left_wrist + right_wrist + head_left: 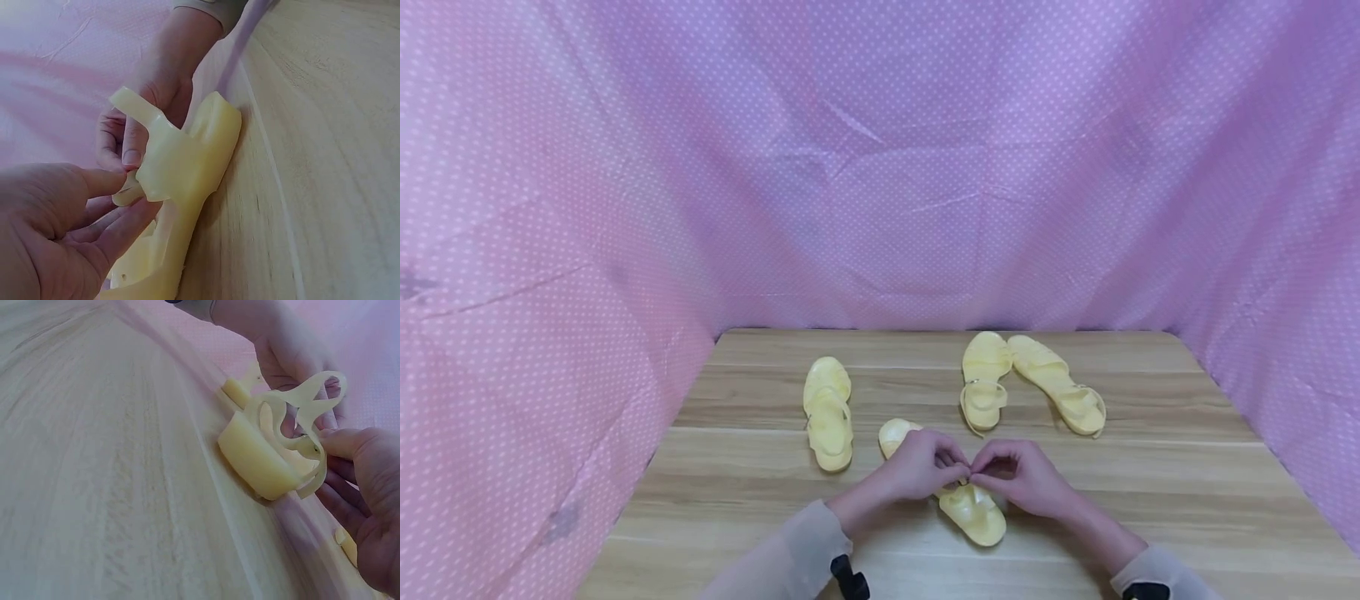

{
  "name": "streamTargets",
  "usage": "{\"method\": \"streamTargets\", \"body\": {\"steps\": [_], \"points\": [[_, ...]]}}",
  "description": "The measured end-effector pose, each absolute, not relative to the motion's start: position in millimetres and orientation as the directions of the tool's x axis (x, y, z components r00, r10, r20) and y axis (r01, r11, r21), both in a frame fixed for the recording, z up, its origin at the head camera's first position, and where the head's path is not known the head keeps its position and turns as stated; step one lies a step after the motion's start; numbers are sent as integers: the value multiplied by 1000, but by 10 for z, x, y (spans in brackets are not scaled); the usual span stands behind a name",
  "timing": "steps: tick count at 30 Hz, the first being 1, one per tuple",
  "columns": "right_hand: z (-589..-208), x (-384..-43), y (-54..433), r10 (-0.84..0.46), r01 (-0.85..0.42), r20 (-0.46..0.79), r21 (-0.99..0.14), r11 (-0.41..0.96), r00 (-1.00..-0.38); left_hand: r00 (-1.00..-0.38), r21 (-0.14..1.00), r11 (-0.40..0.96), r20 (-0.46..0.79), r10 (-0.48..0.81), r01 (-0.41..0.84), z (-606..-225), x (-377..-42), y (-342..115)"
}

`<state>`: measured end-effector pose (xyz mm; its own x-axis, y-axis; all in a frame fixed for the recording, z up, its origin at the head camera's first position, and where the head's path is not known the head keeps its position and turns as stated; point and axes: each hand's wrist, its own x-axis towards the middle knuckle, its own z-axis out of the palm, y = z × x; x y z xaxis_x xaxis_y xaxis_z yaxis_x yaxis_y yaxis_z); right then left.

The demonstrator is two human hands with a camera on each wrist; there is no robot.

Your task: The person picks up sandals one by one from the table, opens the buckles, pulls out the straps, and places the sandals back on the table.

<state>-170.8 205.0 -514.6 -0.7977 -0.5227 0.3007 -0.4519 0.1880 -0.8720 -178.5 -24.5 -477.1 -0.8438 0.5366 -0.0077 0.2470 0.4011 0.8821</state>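
Observation:
A pale yellow sandal (976,518) lies slantwise on the wooden table near its front, its toe pointing away to the left. My left hand (922,467) reaches across its middle and pinches the ankle strap (128,192) between thumb and fingers. From the other side, my right hand (1028,481) pinches the same strap, and the fingertips of both hands meet there. In the right wrist view the strap loops up above the sandal's heel (256,456), with a small metal buckle (304,435) partly hidden by the fingers.
Another yellow sandal (829,417) lies alone to the left on the table (737,500). Behind my hands are two more, one upright to the view (985,362) and one slanting right (1056,383), their toes close together. A pink dotted cloth (880,208) hangs around the table.

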Motion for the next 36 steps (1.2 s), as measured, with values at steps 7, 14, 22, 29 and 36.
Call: {"method": "streamTargets", "body": {"steps": [7, 14, 22, 29, 36], "points": [[-5168, -1706, 2040, -519, -468, 313, -861, 200, -796, -857, 924, 362, -83, 509, 125, -4766, -1770, -288], [-5179, -1702, 2027, -499, -468, 318, -859, 207, -806, -842, 870, 414, 4, 539, 269, -4770, -1771, -290], [-5181, -1683, 2055, -478, -488, 343, -845, 219, -809, -849, 907, 364, -13, 528, 212, -4781, -1758, -258], [-5163, -1681, 2056, -480, -495, 350, -841, 217, -804, -861, 918, 360, -43, 506, 166, -4802, -1758, -261], [-5155, -1674, 2033, -488, -528, 378, -822, 212, -786, -862, 870, 430, -10, 507, 242, -4785, -1765, -266]]}}
